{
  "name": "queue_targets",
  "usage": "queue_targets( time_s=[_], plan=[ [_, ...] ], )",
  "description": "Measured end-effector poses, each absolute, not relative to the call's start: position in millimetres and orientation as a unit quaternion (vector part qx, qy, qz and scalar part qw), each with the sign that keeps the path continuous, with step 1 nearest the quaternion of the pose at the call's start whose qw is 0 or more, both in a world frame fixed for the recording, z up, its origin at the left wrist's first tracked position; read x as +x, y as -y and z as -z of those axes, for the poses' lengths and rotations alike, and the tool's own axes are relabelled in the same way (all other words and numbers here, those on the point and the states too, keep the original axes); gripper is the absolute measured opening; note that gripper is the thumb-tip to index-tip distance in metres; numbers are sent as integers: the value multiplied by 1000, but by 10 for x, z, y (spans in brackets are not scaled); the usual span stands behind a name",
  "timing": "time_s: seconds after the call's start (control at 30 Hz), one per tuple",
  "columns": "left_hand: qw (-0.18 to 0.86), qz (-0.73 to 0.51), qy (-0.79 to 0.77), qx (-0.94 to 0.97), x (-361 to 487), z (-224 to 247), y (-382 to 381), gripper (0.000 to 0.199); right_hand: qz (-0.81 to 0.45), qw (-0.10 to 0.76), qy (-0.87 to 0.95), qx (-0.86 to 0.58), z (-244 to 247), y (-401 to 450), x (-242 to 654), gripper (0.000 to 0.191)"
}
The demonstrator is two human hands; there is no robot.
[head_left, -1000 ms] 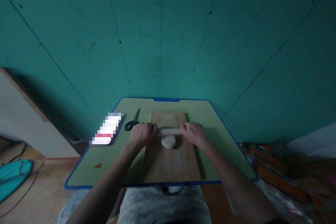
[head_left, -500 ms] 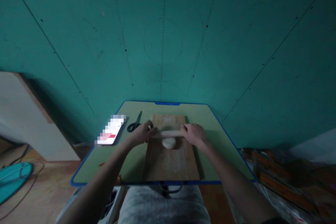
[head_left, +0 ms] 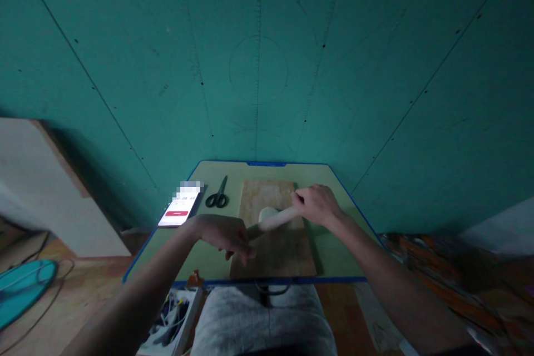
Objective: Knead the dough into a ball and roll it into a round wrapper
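A pale rolling pin (head_left: 278, 218) slants over a wooden board (head_left: 279, 258), its right end higher in the view. My right hand (head_left: 316, 203) is closed round that right end. At the lower left end, my left hand (head_left: 225, 235) is closed on the pin with some fingers partly extended, above the board's left edge. A white lump of dough (head_left: 267, 213) lies on the board just beyond the pin, partly hidden by it.
Black scissors (head_left: 217, 199) and a lit phone (head_left: 178, 210) lie on the left of the blue-edged table (head_left: 342, 211). Below its front left edge is a white container (head_left: 169, 325) with assorted items. A green wall (head_left: 258, 67) stands behind.
The rolling pin has turned from level to slanted. My left hand has come nearer my body, and my right hand has moved slightly up and right. The dough now shows beyond the pin.
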State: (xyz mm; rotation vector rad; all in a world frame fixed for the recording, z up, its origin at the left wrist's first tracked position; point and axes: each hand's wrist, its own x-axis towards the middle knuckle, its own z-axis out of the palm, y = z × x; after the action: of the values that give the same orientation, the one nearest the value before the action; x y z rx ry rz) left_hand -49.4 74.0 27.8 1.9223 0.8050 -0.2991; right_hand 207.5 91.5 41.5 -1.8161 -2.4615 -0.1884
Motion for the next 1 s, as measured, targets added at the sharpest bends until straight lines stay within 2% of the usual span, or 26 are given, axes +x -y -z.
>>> queue_targets(
  time_s=[0.1,0.2,0.3,0.4,0.47,0.63,0.7,0.87,1.0],
  plan=[
    [430,146,-373,809,-375,-219,-681,46,60,26,802,-594,-418,-912,2077,43],
    [337,128,-431,827,-295,-253,-596,34,47,22,798,-600,-394,-938,2081,43],
    [223,64,-482,845,-250,-334,-499,47,28,27,787,-616,-369,-975,2083,44],
    [158,5,-495,854,-264,-401,-459,27,-2,37,773,-633,-354,-1014,2097,45],
    [138,-36,-491,859,-301,-431,-486,25,-30,45,764,-643,-346,-1035,2116,47],
    [161,-157,-555,801,-351,-414,-626,32,-62,58,754,-652,-316,-1033,2122,49],
    [142,-151,-586,784,-322,-343,-664,37,-61,52,757,-649,-295,-1008,2094,49],
    [64,-45,-640,764,-230,-65,-688,45,-53,39,766,-639,-166,-941,2030,48],
    [48,-35,-665,744,-217,116,-660,48,-54,37,765,-641,0,-901,2023,48]
  ],
)
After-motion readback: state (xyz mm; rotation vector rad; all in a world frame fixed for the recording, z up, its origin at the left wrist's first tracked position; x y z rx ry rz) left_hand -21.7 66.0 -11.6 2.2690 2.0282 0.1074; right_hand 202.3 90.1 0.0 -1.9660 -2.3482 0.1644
